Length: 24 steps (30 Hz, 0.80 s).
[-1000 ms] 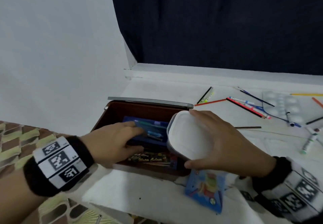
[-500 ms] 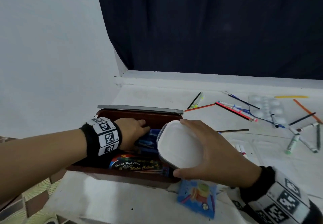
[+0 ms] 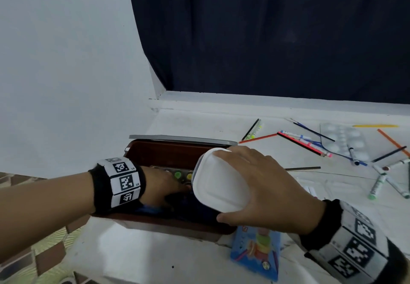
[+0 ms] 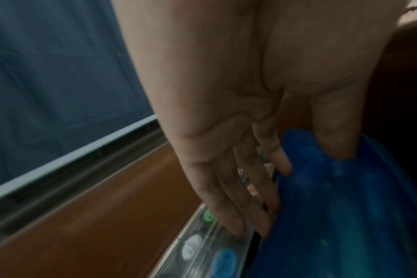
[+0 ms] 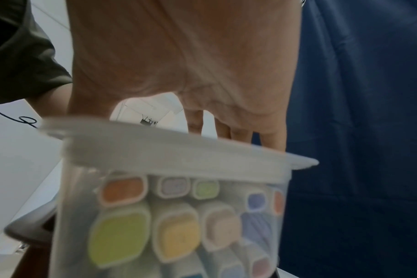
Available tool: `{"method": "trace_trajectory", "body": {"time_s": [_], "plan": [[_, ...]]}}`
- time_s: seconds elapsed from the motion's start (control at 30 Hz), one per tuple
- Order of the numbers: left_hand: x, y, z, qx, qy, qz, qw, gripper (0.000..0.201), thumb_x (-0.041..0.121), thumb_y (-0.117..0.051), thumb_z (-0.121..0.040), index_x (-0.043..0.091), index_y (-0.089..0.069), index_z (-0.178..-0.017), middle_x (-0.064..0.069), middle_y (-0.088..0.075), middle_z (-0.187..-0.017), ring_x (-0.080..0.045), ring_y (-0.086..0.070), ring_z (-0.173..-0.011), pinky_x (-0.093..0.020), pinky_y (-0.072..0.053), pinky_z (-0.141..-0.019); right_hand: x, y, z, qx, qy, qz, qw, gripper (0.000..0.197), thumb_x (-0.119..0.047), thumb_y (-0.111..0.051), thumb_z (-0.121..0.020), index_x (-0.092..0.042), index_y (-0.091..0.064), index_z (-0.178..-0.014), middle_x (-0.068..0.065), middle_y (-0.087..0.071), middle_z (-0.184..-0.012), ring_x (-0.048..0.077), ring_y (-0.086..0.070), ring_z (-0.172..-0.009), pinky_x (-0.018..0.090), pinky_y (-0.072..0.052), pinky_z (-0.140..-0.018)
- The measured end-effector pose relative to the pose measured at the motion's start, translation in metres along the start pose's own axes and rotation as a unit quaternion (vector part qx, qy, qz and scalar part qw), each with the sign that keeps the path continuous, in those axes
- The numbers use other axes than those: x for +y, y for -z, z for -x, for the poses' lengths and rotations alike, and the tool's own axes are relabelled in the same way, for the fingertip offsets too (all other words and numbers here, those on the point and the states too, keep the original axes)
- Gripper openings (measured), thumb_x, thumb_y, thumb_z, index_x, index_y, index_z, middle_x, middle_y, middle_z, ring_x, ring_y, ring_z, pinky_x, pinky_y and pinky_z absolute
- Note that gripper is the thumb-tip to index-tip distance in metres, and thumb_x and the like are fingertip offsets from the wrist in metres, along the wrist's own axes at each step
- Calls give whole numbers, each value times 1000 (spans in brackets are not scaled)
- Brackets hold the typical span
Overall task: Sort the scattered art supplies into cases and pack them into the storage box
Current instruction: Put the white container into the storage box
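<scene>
The brown storage box stands open, its grey lid up at the back. My left hand reaches inside it. In the left wrist view the left hand pinches the edge of a blue case, thumb on its face and fingers behind it, beside a clear paint tray. That tray lies along the back wall. My right hand grips a white-lidded marker case from above and holds it tilted over the box's right end. Coloured marker caps show through the case wall.
A blue picture card lies in front of the box's right corner. Loose pencils, a clear palette and paint tubes are scattered to the right. A white wall is on the left and a dark curtain behind.
My left hand has gone deeper into the box and drawn the blue case toward the front, uncovering the paint tray. My right hand still holds the marker case over the box.
</scene>
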State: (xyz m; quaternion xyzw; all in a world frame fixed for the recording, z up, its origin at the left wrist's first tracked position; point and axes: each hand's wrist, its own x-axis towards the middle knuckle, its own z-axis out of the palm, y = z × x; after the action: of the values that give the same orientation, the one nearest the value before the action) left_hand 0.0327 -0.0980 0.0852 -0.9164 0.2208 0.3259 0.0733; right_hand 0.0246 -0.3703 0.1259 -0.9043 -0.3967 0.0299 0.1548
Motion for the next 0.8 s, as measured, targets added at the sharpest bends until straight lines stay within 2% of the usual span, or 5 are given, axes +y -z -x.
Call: {"method": "trace_trajectory", "body": {"time_s": [0.23,0.43,0.53,0.7,0.8], "plan": [[-8,-13,19,-11,10,2,1000,49,55,-42,-97,36,-46,-142,4,-50,-146,-22,-49,-132,-43,-40,-111,-7,3,-27,5,17,-19,1000,102,-77,-70,-62,-47,-23,-147,-19,-22,-151,6,-26,-136,33,-30,-112],[-23,-21,64,202,44,71,976,47,64,-40,-93,32,-58,-122,7,-63,-113,-13,-60,-104,-31,-48,-91,-15,-2,-52,2,43,-20,999,100,-77,-70,-61,-46,-26,-145,-17,-29,-149,10,-32,-135,35,-34,-110],[-33,-46,86,302,96,91,944,85,86,-8,-80,35,-55,-129,14,-59,-115,-5,-57,-107,-27,-47,-95,-19,-6,-62,-15,57,2,998,100,-76,-70,-62,-43,-27,-147,-12,-28,-152,12,-29,-137,39,-32,-113],[-18,-82,82,443,123,259,849,21,45,-44,-99,41,-48,-120,22,-58,-109,3,-56,-98,-21,-46,-83,-28,-15,-82,-63,95,75,991,94,-71,-71,-69,-38,-30,-147,-2,-28,-154,20,-28,-139,39,-28,-113],[-10,-91,65,518,147,294,789,18,29,-47,-101,36,-49,-117,18,-58,-106,2,-55,-97,-22,-44,-78,-24,-31,-92,-92,103,125,983,94,-72,-69,-68,-36,-31,-146,1,-30,-150,24,-33,-133,41,-34,-109]]}}
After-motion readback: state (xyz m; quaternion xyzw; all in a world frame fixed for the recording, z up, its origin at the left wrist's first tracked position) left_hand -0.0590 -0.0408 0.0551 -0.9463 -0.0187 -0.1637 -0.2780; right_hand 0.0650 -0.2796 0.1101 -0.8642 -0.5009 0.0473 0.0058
